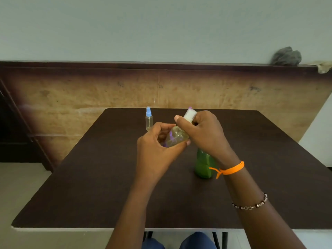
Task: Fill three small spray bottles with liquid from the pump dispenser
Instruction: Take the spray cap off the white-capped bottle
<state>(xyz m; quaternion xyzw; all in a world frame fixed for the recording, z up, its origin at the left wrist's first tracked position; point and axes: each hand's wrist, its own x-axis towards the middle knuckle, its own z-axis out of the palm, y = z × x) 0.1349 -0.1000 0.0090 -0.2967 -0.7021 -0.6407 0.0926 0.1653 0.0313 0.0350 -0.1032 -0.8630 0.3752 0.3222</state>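
Observation:
My left hand (156, 150) grips a small clear spray bottle (177, 136) with yellowish liquid and a purple glint inside, tilted above the table. At its top, my right hand (204, 133) pinches a white cap (190, 114) with a purple tip. Another small spray bottle (149, 119) with a blue top stands upright at the far side of the table, left of my hands. Partly hidden under my right wrist, a green bottle (203, 164) stands on the table; its top is out of sight.
The dark brown table (89, 177) has its near edge just above my knees. A wooden panel wall (233, 90) stands behind the table. A grey cloth (286, 56) lies on the ledge at upper right.

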